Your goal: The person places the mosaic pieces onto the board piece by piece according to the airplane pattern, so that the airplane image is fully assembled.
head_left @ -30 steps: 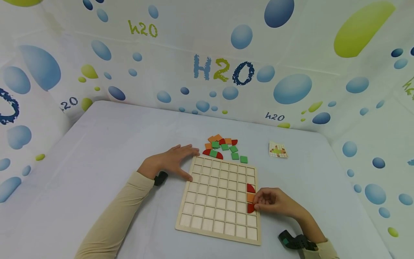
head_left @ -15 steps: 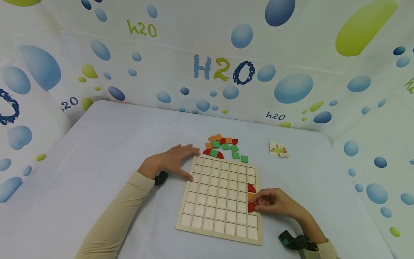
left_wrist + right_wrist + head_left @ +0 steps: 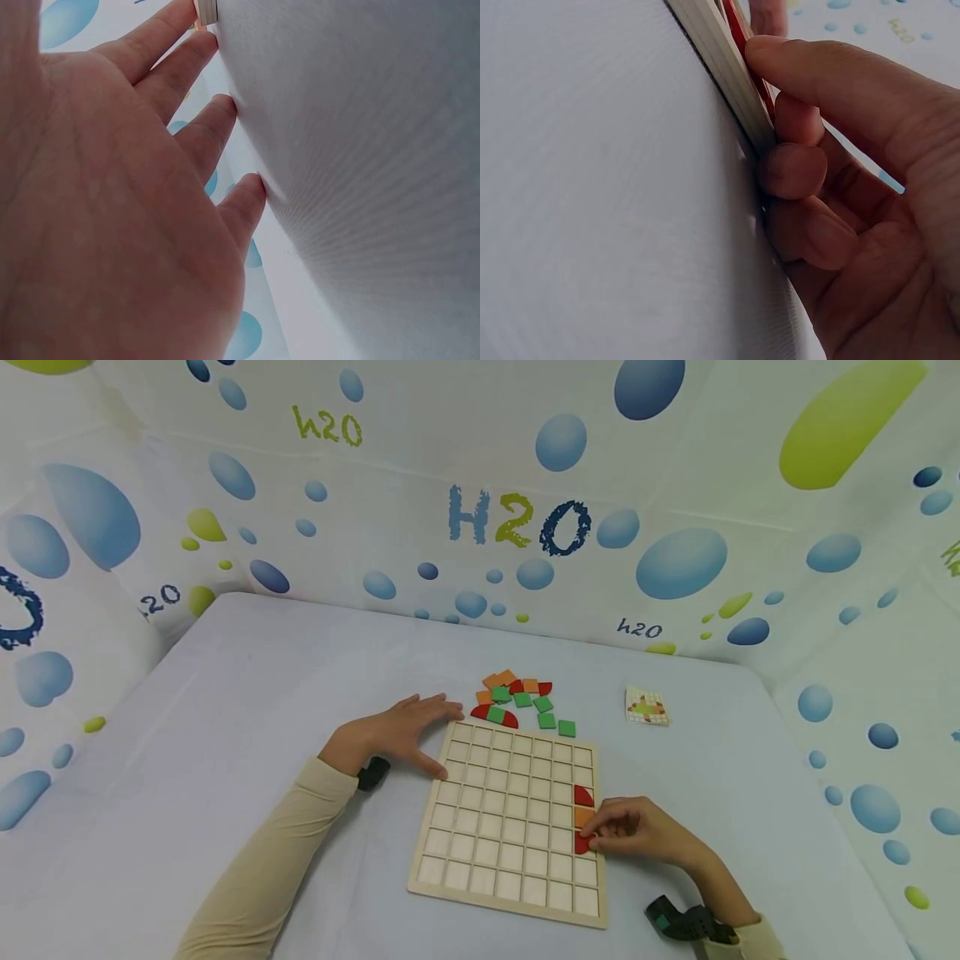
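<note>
A wooden grid board lies on the white table. My left hand spreads its fingers at the board's upper left corner, thumb and index finger touching the frame; in the left wrist view the other fingertips rest on the cloth. At the right edge, my right hand pinches a red quarter-circle tile between thumb and index finger, in a right-column cell. Directly above sit an orange square tile and another red quarter-circle tile. In the right wrist view the other fingers curl against the board's side.
Beyond the board's far edge lies a loose pile of green tiles, orange tiles and red tiles. A small pattern card lies at the back right. A patterned sheet hangs behind the table.
My right index finger has slid down from the orange tile onto the red tile below it, beside the thumb. The left hand and board stay in place.
</note>
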The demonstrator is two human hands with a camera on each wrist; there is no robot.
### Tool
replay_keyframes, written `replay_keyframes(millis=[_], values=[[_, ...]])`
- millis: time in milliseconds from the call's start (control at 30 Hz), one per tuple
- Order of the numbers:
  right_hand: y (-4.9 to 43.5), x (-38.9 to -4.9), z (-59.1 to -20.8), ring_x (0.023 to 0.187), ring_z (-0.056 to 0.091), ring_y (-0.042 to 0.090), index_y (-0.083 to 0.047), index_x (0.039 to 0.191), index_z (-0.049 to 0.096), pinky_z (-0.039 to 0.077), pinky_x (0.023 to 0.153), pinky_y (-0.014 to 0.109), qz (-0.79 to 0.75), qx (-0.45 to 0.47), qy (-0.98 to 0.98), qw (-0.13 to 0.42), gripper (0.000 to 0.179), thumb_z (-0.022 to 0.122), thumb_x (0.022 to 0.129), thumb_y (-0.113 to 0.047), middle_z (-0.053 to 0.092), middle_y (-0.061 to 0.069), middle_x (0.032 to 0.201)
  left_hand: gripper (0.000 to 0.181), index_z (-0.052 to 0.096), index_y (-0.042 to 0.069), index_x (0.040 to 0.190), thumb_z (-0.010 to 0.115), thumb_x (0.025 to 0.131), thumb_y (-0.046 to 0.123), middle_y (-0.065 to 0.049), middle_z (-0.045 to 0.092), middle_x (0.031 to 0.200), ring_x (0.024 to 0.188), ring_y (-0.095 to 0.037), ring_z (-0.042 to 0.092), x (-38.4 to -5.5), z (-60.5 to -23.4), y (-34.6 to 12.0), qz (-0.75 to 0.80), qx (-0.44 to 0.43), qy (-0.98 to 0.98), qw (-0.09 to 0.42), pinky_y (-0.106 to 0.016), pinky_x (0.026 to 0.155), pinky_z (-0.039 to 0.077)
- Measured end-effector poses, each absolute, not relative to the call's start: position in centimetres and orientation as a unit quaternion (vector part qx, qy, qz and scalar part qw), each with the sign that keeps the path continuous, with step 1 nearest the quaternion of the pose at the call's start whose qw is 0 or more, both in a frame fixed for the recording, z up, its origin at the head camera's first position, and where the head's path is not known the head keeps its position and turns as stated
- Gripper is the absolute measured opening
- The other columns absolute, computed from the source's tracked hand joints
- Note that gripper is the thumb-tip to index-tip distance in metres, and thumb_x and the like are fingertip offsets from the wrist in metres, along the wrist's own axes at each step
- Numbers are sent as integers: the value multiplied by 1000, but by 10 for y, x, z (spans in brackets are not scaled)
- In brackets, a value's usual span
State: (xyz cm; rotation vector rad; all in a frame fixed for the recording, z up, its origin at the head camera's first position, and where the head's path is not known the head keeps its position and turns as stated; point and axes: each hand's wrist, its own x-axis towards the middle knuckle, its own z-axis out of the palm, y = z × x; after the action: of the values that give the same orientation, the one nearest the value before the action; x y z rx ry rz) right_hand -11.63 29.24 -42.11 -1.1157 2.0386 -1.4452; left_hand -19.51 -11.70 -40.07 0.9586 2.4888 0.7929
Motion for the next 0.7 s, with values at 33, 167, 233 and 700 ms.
replay_keyframes(millis=[33, 167, 233, 700], values=[[292, -116, -421, 62, 48, 16, -2, 103, 71, 44, 47, 25, -517, -399, 730, 202, 20, 67, 86, 9, 60, 9, 80, 85, 44, 7, 143, 83, 75, 42, -13, 34, 156, 148, -37, 16, -195, -401, -117, 280, 338, 880, 180, -60, 118, 8], [293, -117, -420, 60, 47, 18, -1, 104, 71, 44, 48, 24, -521, -403, 724, 205, 22, 65, 86, 11, 62, 9, 82, 85, 44, 7, 143, 83, 75, 41, -14, 34, 155, 148, -38, 17, -194, -400, -117, 282, 339, 880, 177, -60, 117, 8], [295, -116, -420, 60, 47, 18, -1, 103, 71, 45, 49, 24, -525, -397, 723, 210, 23, 65, 86, 13, 63, 8, 84, 85, 44, 7, 143, 83, 75, 41, -14, 34, 155, 148, -38, 17, -193, -399, -117, 282, 340, 879, 178, -60, 117, 8], [292, -121, -418, 69, 53, 10, 2, 103, 68, 47, 52, 25, -552, -376, 718, 199, 22, 60, 88, 16, 67, 15, 93, 87, 43, 7, 144, 83, 75, 42, -14, 34, 155, 148, -37, 16, -193, -398, -118, 286, 334, 879, 184, -59, 118, 7]])
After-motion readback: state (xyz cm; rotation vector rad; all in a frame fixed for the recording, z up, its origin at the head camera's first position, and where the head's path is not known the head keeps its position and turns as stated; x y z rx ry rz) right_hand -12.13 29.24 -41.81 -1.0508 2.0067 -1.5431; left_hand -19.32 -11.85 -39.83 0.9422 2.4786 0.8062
